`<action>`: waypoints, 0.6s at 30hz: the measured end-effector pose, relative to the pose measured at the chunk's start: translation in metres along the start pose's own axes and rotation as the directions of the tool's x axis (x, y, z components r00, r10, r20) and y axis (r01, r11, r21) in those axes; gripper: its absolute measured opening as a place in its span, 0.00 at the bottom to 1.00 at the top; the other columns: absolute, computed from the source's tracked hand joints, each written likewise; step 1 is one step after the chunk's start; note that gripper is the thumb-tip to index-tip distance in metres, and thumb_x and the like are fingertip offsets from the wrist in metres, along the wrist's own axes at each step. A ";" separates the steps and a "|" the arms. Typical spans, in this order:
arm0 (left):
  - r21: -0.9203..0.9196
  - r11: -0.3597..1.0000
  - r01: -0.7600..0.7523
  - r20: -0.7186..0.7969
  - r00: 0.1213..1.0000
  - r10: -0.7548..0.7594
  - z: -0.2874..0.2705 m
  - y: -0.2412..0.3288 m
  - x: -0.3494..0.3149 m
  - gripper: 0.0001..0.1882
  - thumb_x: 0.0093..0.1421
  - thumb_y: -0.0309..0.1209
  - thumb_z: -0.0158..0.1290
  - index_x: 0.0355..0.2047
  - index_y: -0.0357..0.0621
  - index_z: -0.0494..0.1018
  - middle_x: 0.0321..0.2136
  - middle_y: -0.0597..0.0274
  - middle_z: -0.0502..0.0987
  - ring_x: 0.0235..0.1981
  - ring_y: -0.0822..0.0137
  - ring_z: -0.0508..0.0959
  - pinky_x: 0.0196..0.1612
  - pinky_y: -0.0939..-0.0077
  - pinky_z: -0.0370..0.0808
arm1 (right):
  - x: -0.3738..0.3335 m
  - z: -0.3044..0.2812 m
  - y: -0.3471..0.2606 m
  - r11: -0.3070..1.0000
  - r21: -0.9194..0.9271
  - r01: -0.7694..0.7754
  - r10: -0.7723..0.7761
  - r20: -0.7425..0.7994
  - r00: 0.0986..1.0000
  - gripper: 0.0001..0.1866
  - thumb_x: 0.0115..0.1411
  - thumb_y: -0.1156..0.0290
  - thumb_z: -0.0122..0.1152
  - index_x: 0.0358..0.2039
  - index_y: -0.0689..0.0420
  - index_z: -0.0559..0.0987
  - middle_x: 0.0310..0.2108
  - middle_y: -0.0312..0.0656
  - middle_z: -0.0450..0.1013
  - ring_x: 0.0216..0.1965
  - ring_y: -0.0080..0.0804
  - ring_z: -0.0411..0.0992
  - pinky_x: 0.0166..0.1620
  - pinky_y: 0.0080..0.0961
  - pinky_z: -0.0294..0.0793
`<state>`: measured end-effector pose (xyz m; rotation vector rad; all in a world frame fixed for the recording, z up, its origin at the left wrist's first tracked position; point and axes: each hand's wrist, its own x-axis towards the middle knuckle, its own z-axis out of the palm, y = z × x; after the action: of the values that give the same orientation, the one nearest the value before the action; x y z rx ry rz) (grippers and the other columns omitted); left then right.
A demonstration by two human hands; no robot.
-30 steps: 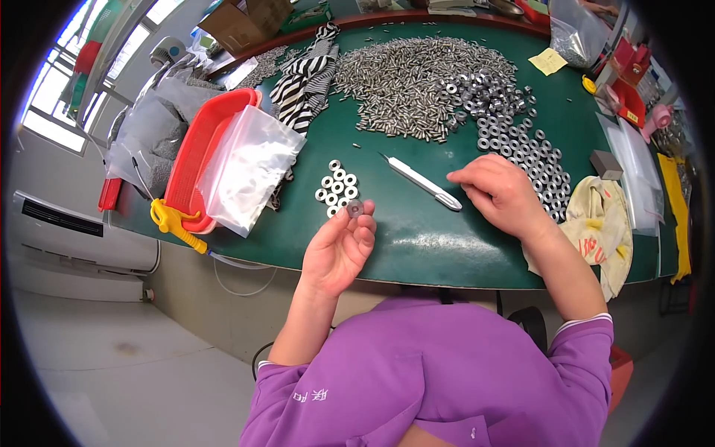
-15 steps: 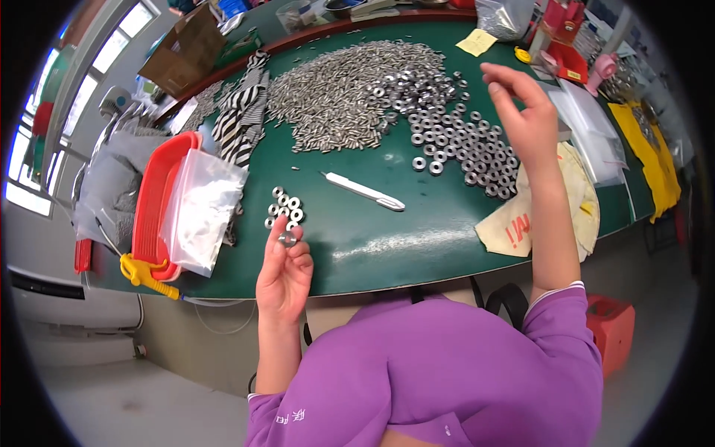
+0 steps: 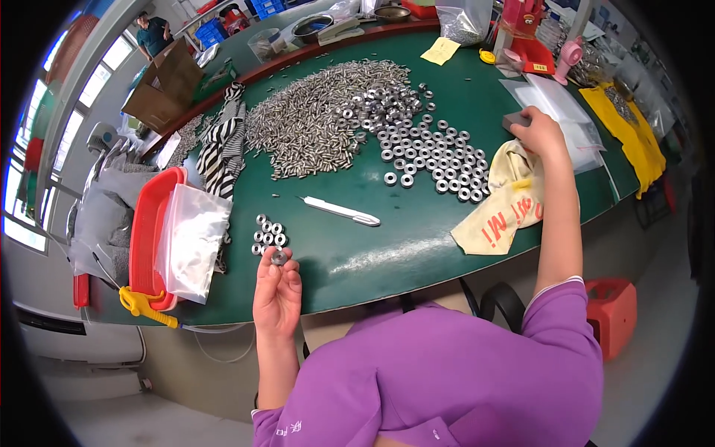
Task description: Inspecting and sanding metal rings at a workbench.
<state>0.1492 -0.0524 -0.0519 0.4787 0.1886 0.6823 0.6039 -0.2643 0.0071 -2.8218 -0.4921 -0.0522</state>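
My left hand (image 3: 278, 307) pinches a steel ring (image 3: 279, 258) between thumb and fingertips, above the near left of the table. Just beyond it lies a small group of similar rings (image 3: 267, 239). At the right, my right hand (image 3: 544, 137) has its fingers closed over a small dark grey block (image 3: 515, 120); the palm hides part of it. A cream cloth with red lettering (image 3: 506, 216) lies under the wrist. Many rings (image 3: 436, 155) are spread left of the cloth. A white pen-shaped tool (image 3: 341, 211) rests mid-table.
Behind the rings is a large heap of small metal pins (image 3: 298, 123). On the left stand a red tray (image 3: 151, 216), a clear plastic bag (image 3: 192, 242) and a yellow air gun (image 3: 141, 302). Plastic sheets (image 3: 558, 112) and a yellow cloth (image 3: 629, 138) lie at the right. Far left, another person (image 3: 153, 36) stands.
My right hand has come down from above the table onto the grey block and closed on it. My left hand still holds the ring. The whole view has shifted.
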 end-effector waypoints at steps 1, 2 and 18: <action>0.002 1.000 -0.004 -0.004 1.000 0.004 -0.002 0.001 -0.001 0.15 0.64 0.24 0.43 0.52 0.40 0.63 0.47 0.50 0.67 0.41 0.67 0.71 0.46 0.77 0.75 | 0.000 -0.002 -0.001 1.000 0.001 0.017 -0.017 0.005 1.000 0.27 0.45 0.55 0.62 0.46 0.51 0.75 0.45 0.46 0.73 0.45 0.45 0.72 0.49 0.35 0.70; -0.002 1.000 0.004 0.001 1.000 -0.004 -0.003 0.000 0.000 0.15 0.64 0.24 0.43 0.51 0.40 0.63 0.47 0.51 0.67 0.41 0.67 0.71 0.46 0.78 0.75 | -0.001 -0.005 -0.003 0.999 0.002 0.032 -0.032 0.010 0.999 0.27 0.45 0.56 0.62 0.46 0.52 0.75 0.45 0.47 0.73 0.45 0.44 0.72 0.49 0.34 0.71; 0.370 0.920 -0.132 -0.098 0.979 0.180 0.021 -0.018 0.019 0.13 0.60 0.25 0.51 0.46 0.40 0.67 0.41 0.58 0.74 0.39 0.70 0.77 0.42 0.78 0.77 | -0.191 0.044 -0.199 0.040 0.755 0.654 -0.894 -0.266 0.361 0.29 0.44 0.60 0.70 0.49 0.49 0.74 0.52 0.45 0.66 0.53 0.44 0.65 0.54 0.38 0.65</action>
<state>0.1808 -0.0599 -0.0424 0.8109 0.4078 0.8409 0.3562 -0.1351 0.0015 -1.3199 -1.6637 0.2969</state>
